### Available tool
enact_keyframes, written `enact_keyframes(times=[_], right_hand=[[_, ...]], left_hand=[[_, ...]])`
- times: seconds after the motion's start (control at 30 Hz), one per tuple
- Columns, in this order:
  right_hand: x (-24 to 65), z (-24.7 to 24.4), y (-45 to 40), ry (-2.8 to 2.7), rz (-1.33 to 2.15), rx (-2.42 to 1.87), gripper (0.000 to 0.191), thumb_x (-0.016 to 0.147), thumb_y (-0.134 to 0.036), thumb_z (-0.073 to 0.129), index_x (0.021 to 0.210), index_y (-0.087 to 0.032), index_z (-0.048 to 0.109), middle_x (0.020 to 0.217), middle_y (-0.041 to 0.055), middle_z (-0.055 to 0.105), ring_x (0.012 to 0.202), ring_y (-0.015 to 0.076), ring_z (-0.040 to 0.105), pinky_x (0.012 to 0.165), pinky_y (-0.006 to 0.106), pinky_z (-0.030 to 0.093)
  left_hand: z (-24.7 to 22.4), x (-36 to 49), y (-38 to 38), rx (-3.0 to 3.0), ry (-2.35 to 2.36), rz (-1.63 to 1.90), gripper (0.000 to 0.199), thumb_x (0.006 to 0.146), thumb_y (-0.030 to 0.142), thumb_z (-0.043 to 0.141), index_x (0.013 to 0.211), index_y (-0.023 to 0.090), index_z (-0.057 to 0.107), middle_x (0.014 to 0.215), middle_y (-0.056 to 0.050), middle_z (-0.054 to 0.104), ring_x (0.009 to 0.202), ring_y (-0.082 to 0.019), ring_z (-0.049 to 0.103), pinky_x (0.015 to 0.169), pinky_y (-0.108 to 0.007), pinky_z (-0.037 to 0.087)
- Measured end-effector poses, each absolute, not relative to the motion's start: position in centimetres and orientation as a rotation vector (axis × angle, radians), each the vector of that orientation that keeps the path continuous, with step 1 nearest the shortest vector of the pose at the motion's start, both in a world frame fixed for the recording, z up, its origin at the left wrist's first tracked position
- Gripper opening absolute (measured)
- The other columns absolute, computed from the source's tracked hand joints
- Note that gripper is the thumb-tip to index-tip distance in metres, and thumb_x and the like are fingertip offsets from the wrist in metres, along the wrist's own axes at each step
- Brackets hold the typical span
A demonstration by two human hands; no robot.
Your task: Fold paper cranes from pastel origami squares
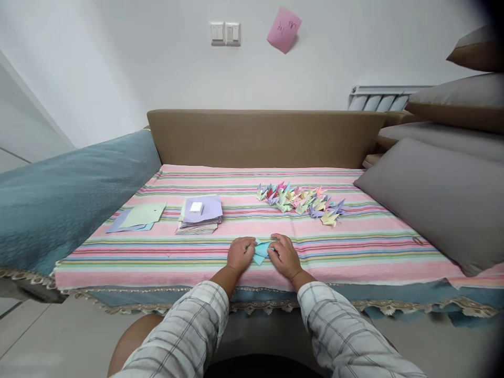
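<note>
A small piece of folded turquoise paper point(260, 252) lies near the front of the striped cloth, between my two hands. My left hand point(241, 254) has its fingers curled in on the paper's left edge. On the other side, my right hand point(285, 255) pinches the right edge, its thumb and fingers bent over it. Parts of the paper are hidden under the fingers. Beyond my right hand stands a cluster of folded paper cranes point(301, 200) in many colours.
A stack of coloured paper squares point(199, 223) with a small white block point(196, 208) on top sits left of my hands. Farther left lie loose sheets point(144, 215). A grey cushion point(437, 199) rests at the right, and a brown backrest point(263, 139) runs behind the striped cloth point(129, 262).
</note>
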State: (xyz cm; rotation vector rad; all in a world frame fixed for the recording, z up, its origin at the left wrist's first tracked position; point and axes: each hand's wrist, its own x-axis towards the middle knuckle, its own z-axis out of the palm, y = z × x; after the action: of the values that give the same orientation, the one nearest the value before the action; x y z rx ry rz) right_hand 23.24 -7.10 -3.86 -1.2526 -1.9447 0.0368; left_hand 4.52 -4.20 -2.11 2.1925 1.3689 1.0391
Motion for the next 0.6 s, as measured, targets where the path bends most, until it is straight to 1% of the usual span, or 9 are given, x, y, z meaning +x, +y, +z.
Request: enact_keyframes(times=[0.07,0.13,0.17,0.23,0.37,0.6], right_hand=[[23.25,-3.82,-7.12,-1.939,0.051,-1.251,0.016,0.086,-0.028,0.048,0.082,-0.021,0.062,0.111,0.0091,0.055,0.107,0.0235,0.047,0.092,0.040,0.040],[23.27,-3.84,-7.13,-1.932,0.062,-1.249,0.016,0.086,-0.028,0.048,0.083,-0.022,0.062,0.111,0.0090,0.055,0.106,0.0235,0.047,0.092,0.040,0.040],[23.30,-3.86,-7.13,-1.927,0.066,-1.246,0.015,0.085,-0.029,0.048,0.083,-0.022,0.062,0.110,0.0091,0.055,0.106,0.0235,0.047,0.092,0.040,0.040],[23.38,-3.90,-7.13,-1.910,0.078,-1.242,0.014,0.085,-0.029,0.049,0.086,-0.021,0.061,0.111,0.0094,0.055,0.106,0.0234,0.048,0.092,0.039,0.040],[23.65,-3.94,-7.08,-1.860,0.104,-1.238,0.017,0.085,-0.030,0.049,0.092,-0.020,0.060,0.110,0.0103,0.055,0.106,0.0232,0.048,0.092,0.039,0.041],[23.84,-4.00,-6.97,-1.854,0.051,-1.274,0.021,0.085,-0.031,0.049,0.093,-0.019,0.065,0.113,0.0119,0.053,0.108,0.0248,0.046,0.095,0.042,0.039]], left_hand=[[-1.92,4.56,-4.39,2.205,1.357,1.031,0.015,0.078,0.027,0.058,0.086,0.023,0.071,0.099,-0.003,0.071,0.096,-0.020,0.063,0.092,-0.038,0.045],[-1.84,4.62,-4.57,2.228,1.360,1.024,0.022,0.072,0.036,0.068,0.089,0.023,0.070,0.102,-0.003,0.071,0.097,-0.022,0.062,0.093,-0.039,0.044],[-1.84,4.65,-4.62,2.241,1.366,1.020,0.026,0.068,0.038,0.071,0.090,0.024,0.069,0.103,-0.003,0.070,0.097,-0.022,0.062,0.093,-0.039,0.043],[-1.92,4.70,-4.67,2.257,1.379,1.013,0.029,0.066,0.038,0.074,0.091,0.024,0.069,0.103,-0.002,0.070,0.097,-0.022,0.062,0.092,-0.039,0.043],[-2.09,4.74,-4.59,2.249,1.387,1.009,0.027,0.067,0.037,0.073,0.091,0.025,0.069,0.100,-0.002,0.071,0.096,-0.021,0.062,0.092,-0.038,0.042],[-1.82,4.79,-4.54,2.229,1.376,0.978,0.027,0.069,0.039,0.072,0.093,0.026,0.070,0.101,-0.001,0.071,0.096,-0.021,0.062,0.094,-0.037,0.042]])
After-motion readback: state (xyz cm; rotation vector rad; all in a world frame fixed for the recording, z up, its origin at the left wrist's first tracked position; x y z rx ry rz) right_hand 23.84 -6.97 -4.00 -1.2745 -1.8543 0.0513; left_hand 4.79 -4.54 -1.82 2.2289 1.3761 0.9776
